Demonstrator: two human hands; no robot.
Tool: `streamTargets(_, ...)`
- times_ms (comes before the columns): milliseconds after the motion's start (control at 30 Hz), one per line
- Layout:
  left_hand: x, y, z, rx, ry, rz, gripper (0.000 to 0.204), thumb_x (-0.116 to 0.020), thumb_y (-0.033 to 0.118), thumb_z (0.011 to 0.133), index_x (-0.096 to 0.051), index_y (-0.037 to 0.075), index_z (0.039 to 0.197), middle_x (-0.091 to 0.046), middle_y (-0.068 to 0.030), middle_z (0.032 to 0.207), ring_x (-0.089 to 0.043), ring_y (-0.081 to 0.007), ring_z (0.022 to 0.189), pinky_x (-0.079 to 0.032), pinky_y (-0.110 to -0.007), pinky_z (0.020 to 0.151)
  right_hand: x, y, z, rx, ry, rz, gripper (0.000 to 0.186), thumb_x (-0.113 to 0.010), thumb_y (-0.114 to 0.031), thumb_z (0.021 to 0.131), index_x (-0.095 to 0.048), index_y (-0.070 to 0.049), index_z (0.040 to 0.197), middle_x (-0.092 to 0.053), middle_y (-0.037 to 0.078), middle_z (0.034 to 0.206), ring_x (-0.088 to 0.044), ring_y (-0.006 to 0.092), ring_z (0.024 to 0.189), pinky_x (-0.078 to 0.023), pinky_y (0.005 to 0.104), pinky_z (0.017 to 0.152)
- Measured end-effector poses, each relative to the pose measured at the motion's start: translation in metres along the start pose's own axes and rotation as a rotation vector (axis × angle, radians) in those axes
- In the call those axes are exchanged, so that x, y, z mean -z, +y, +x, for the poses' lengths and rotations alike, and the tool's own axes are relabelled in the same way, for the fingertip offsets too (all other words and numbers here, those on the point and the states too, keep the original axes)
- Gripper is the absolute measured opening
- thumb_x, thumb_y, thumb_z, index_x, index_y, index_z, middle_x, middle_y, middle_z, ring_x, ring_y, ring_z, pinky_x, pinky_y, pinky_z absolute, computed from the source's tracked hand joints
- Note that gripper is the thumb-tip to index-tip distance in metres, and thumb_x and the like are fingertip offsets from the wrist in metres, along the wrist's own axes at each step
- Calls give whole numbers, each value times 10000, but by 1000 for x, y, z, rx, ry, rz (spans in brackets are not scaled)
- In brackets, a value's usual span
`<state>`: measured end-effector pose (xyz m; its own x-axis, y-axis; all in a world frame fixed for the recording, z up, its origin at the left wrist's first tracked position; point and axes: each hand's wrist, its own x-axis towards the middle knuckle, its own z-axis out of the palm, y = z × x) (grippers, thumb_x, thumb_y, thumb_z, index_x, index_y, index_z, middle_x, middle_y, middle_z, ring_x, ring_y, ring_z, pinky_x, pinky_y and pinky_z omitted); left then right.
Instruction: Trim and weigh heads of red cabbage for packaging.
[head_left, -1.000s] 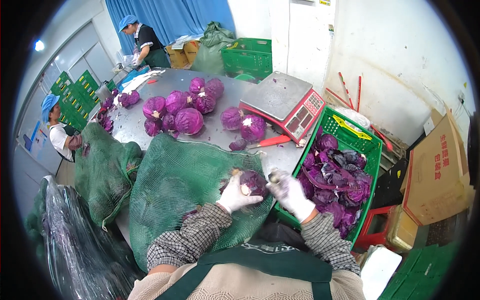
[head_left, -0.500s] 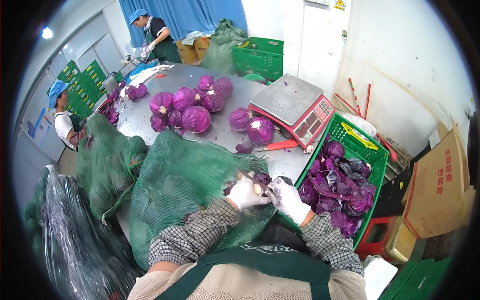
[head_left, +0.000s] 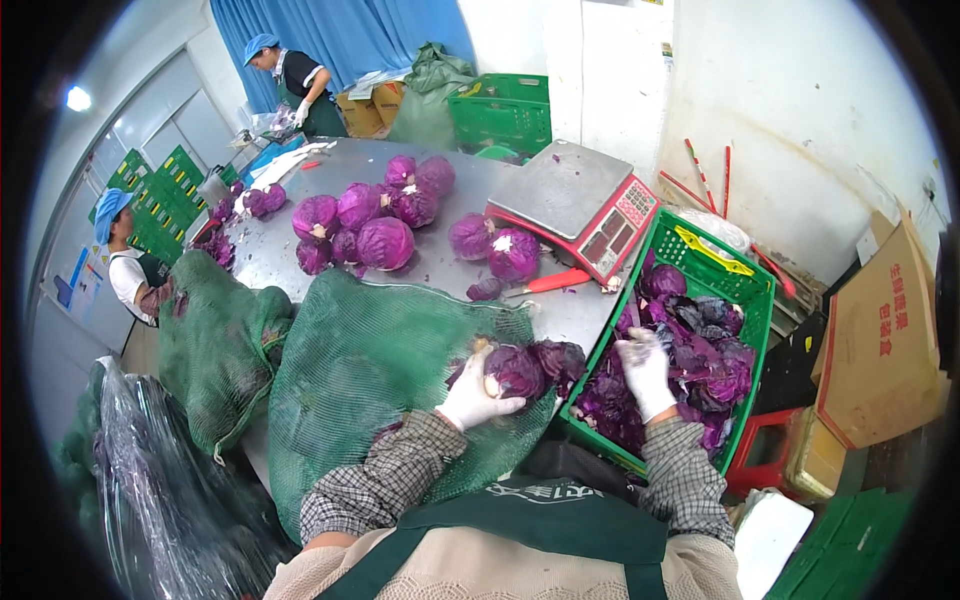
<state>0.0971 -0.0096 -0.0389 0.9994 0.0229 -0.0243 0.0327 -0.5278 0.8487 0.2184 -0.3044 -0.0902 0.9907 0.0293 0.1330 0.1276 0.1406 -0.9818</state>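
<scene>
My gloved left hand [head_left: 478,398] is closed round a purple cabbage [head_left: 517,372] with a pale stem end, over a green mesh sack [head_left: 350,370]. Loose dark leaves [head_left: 560,362] lie against the cabbage's right side. My gloved right hand [head_left: 645,372] is over a green crate [head_left: 728,440] heaped with purple leaves [head_left: 722,378], its fingers loosely bent and apart, with nothing visible in them. An orange-handled knife [head_left: 558,281] lies on the metal table [head_left: 300,178] beyond the sack, near a red scale [head_left: 560,190].
A group of cabbages [head_left: 385,242] sits mid-table. Two co-workers [head_left: 135,275] [head_left: 300,85] work at left and back. A second mesh sack [head_left: 210,340] and plastic sheeting [head_left: 160,480] are at left. A cardboard sheet [head_left: 870,340] and red crate [head_left: 765,450] are at right.
My right hand has moved from the cabbage to the right and up, over the leaves in the crate. My left hand stays on the cabbage, which shows more of its purple side.
</scene>
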Motion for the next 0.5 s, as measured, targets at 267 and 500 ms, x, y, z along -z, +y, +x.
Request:
streamTargets(267, 2, 24, -26, -102, 5, 133, 1125, -848, 415, 551, -253, -62, 1379, -338, -275, 1370, -331, -385, 1304, -269, -408, 1106, -73, -19, -49, 67, -373, -380, 200, -667, -164, 821, -556, 2, 828, -561, 122, 693, -559, 183, 603, -452, 304, 564)
streamTargets(500, -1, 37, -14, -60, 28, 343, 1137, -834, 442, 560, -243, -80, 1379, -320, -290, 1383, -318, -399, 1303, -259, -419, 1106, 20, 10, -10, 429, 24, -928, 381, -655, -110, 802, -501, 72, 1099, -579, 72, 704, -553, 171, 581, -465, 290, 535)
